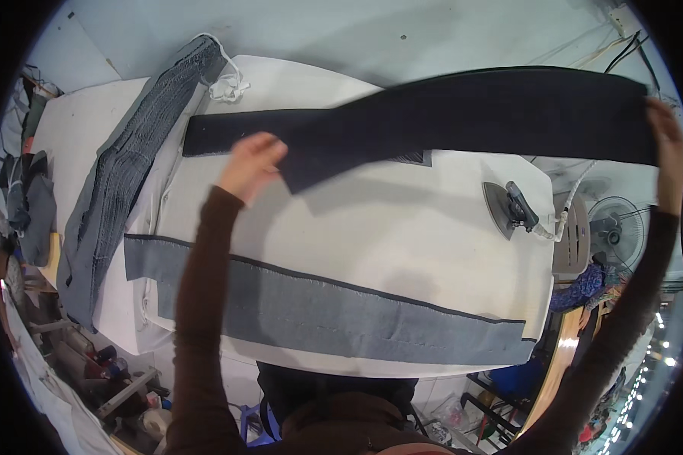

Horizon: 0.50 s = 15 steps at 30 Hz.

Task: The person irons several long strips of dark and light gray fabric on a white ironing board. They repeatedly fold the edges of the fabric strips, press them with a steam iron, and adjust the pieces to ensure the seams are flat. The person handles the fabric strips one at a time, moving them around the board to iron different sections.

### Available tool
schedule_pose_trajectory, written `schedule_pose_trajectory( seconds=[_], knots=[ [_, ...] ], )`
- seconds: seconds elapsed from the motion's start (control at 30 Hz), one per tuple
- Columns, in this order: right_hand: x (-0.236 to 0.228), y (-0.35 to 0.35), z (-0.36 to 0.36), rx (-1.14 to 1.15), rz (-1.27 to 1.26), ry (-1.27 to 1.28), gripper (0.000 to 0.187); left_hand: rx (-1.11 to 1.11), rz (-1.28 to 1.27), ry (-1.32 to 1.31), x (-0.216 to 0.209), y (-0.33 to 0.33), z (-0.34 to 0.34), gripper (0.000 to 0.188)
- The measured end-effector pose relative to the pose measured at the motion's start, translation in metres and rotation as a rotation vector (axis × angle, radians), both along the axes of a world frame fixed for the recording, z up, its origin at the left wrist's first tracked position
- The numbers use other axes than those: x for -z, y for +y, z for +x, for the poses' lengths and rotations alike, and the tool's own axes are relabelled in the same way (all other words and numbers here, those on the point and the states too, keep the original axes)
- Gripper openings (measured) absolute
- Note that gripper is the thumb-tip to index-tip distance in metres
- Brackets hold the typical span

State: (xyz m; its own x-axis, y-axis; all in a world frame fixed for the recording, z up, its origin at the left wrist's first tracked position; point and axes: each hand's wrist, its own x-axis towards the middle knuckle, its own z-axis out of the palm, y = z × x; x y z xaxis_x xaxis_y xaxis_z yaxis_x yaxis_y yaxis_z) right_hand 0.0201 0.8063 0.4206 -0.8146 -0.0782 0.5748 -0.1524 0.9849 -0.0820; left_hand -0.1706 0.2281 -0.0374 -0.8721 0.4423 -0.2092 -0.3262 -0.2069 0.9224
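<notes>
Fabric strip, dark, pinched near ends by left fingers and right fingers, above white table.

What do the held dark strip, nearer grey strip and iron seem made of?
Dark strip: probably woven cloth, matte; it bends in a smooth curve.
Grey strip: likely denim-like fabric, dull; pale fuzz lines its dark edge.
Iron: seemingly metal plate, from its smooth grey face; dark handle perhaps plastic.

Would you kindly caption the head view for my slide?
Left hand and right hand hold a long, dark fabric strip outstretched above a broad white table.
</notes>
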Motion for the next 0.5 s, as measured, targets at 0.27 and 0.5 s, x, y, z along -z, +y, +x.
schedule_pose_trajectory(
  seconds=[0.27,0.5],
  knots=[
    [0.343,0.008,-0.138,0.367,-0.216,-0.066,0.023,-0.228,-0.521,0.263,0.037,-0.093,-0.179,0.016],
    [0.439,-0.072,-0.044,0.323,-0.123,-0.173,0.026,-0.592,-0.739,0.864,0.029,-0.021,-0.068,0.023]
  ],
)
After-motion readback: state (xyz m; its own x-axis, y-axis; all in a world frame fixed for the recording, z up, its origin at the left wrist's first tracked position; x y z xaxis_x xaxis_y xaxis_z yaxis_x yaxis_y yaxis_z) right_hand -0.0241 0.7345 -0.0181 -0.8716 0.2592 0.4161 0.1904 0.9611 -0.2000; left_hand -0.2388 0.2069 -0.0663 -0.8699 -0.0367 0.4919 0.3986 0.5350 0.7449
